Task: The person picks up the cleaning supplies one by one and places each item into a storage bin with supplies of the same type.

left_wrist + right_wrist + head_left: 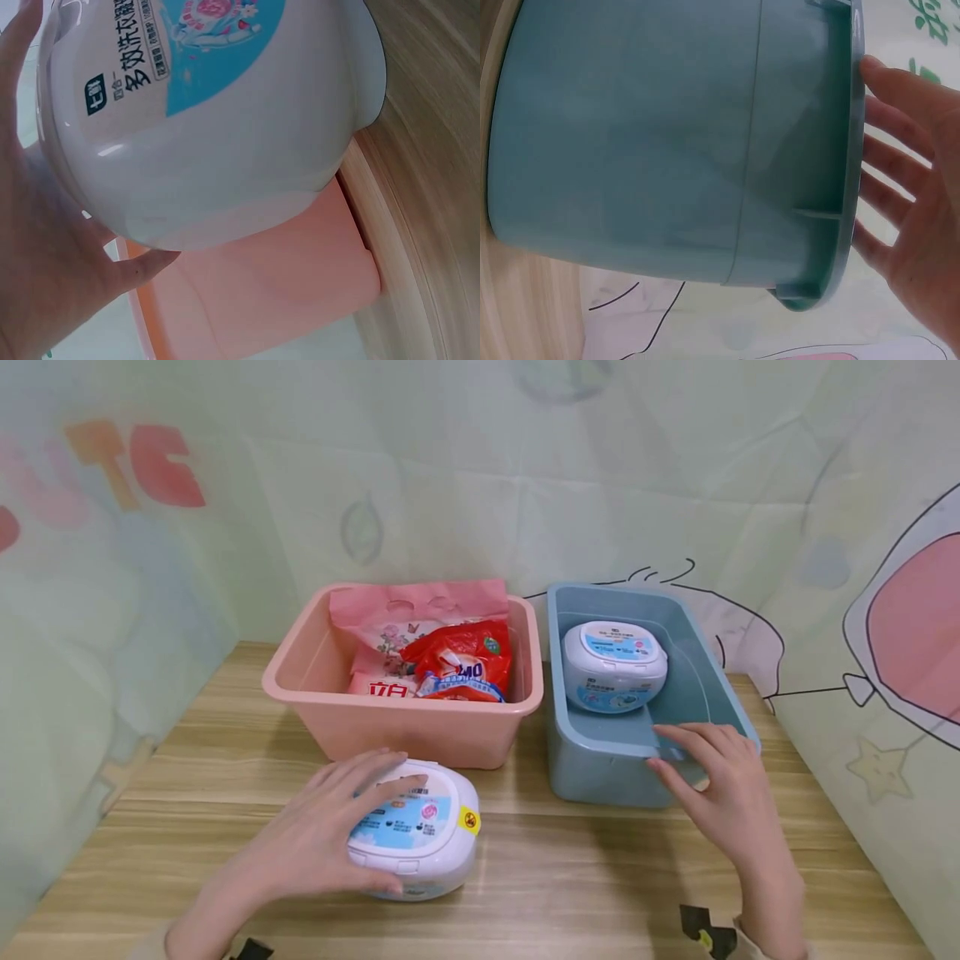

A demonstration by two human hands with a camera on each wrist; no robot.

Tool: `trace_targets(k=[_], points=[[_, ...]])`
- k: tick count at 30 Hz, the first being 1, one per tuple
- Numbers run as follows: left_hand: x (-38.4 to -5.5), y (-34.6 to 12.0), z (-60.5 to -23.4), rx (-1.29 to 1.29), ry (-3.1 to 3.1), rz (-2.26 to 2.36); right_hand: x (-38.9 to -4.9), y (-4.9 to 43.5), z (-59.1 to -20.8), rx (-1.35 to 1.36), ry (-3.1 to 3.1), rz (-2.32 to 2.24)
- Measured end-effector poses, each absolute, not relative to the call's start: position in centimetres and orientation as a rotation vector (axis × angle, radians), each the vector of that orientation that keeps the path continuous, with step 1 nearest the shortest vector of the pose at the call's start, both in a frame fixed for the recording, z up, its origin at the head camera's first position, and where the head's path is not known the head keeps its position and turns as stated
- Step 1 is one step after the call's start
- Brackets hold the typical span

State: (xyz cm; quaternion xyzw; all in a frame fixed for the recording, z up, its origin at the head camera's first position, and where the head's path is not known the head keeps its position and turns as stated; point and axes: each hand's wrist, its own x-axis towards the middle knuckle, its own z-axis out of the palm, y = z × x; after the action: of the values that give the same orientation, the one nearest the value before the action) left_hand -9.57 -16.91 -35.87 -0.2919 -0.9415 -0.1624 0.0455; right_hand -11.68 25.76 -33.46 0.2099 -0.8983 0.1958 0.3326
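My left hand (330,827) grips a white tub of laundry pods (411,831), its fingers over the lid and its thumb along the near side. In the left wrist view the tub (225,150) shows a blue label, with the hand (45,240) at its lid end. Whether the base touches the table is hard to tell. At the near right rim of the blue bin (607,777) is my right hand (723,793), fingers extended over the edge, thumb outside. The right wrist view shows the bin's wall (630,142) and the hand (922,172) at its rim, holding nothing.
Inside the blue bin stands a similar white tub (615,667). The pink bin (405,727), left of it, holds a red detergent bag (465,664) and a pink floral bag (420,606). Both bins stand on the wooden table (555,893) before a printed cloth backdrop (450,468).
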Motion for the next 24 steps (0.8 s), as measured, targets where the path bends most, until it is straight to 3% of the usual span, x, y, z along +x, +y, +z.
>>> trace_targets(k=[24], points=[[-10.4, -17.1, -36.1, -0.941, -2.918, -0.503, -11.6, 27.1, -33.7, 0.446, -2.341, 0.425]])
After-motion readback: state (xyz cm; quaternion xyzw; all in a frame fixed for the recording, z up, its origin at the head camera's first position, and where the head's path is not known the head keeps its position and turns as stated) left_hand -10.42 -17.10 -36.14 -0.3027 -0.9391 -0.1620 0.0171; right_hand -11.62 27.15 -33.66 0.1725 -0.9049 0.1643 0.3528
